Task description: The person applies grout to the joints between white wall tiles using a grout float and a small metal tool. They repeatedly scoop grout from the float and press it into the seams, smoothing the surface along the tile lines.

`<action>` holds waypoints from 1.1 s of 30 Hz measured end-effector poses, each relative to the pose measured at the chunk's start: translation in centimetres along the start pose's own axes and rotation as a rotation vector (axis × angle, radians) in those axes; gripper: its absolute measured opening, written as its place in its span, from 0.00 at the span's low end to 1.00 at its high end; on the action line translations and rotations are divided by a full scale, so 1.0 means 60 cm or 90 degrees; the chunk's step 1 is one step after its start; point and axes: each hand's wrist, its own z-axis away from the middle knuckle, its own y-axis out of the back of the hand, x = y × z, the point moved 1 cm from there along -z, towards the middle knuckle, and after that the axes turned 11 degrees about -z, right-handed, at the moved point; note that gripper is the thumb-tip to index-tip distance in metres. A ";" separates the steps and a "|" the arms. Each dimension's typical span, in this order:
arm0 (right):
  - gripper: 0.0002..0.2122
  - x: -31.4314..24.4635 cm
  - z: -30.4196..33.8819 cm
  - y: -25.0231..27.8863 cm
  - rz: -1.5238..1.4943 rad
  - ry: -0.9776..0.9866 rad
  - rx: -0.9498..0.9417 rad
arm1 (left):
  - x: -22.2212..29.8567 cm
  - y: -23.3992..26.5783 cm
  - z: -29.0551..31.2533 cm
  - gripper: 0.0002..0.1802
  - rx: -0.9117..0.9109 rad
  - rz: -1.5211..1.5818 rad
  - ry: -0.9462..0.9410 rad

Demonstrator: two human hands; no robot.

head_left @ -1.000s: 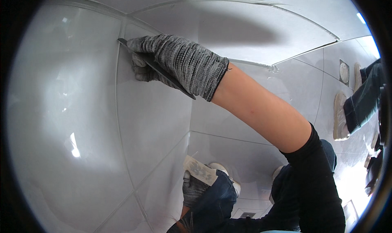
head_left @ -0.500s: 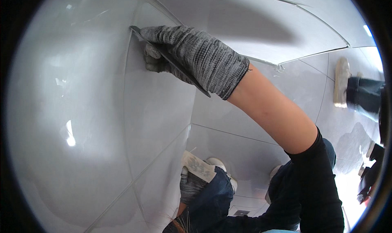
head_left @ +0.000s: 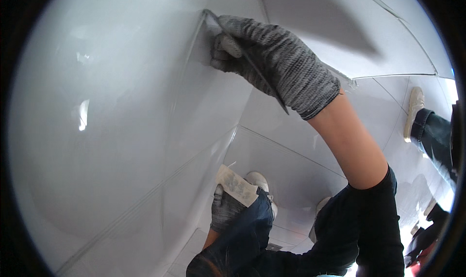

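My right hand point(head_left: 276, 58), in a grey knitted glove, reaches up to the pale glossy tiled wall point(head_left: 111, 146). Its fingers are closed round a slim dark flat tool point(head_left: 257, 68) with a narrow, slightly bent tip; the other end sticks out by the wrist. That tip meets the wall at the upper end of a pale tile seam point(head_left: 187, 54). Low down by my knee, my left hand point(head_left: 225, 211) wears the same kind of glove. A beige rectangular piece point(head_left: 236, 186) with grey smears is gripped there, thumb on its face; I cannot tell whether it is paper or card.
A second wall surface point(head_left: 310, 29) joins at the upper right. Grey floor tiles point(head_left: 286, 155) with dark joints lie below, with my pale shoe point(head_left: 257, 180) on them. At the right edge stands another person's shoe point(head_left: 415, 109) and dark trouser leg.
The view has shifted and tilted. My right hand and the tool sit farther right and higher in the picture, the tip still against the seam. The left hand keeps its grip.
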 end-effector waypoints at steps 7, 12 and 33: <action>0.11 0.028 -0.009 0.029 0.136 0.118 -0.110 | -0.001 0.006 0.005 0.31 -0.051 0.036 -0.016; 0.12 0.053 0.011 0.028 0.045 0.025 -0.027 | -0.005 0.025 0.008 0.30 -0.020 0.034 -0.035; 0.11 0.122 0.055 0.013 0.276 0.114 -0.209 | -0.005 0.023 0.010 0.30 -0.051 0.039 -0.041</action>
